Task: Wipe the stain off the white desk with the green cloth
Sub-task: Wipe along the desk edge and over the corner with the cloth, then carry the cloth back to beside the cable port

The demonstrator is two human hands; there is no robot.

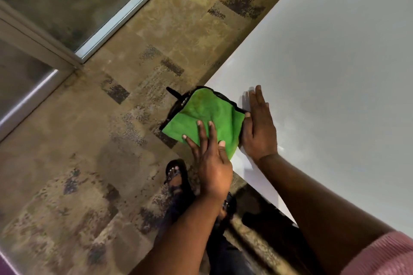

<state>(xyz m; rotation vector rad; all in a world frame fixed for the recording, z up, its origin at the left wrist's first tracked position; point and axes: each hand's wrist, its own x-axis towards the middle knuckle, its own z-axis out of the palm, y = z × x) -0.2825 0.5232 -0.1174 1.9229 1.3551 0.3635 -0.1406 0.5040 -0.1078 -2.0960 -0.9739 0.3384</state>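
A green cloth (207,116) with a black edge lies folded at the near corner of the white desk (335,73), part of it hanging past the desk's edge. My left hand (212,163) rests flat on the cloth's near side, fingers spread. My right hand (257,127) lies flat on the desk right beside the cloth, its thumb touching the cloth's right edge. No stain shows on the visible desk surface.
Patterned brown carpet (111,140) covers the floor to the left of the desk. A glass partition with a metal frame (125,13) runs along the upper left. My sandalled foot (176,176) stands by the desk's corner.
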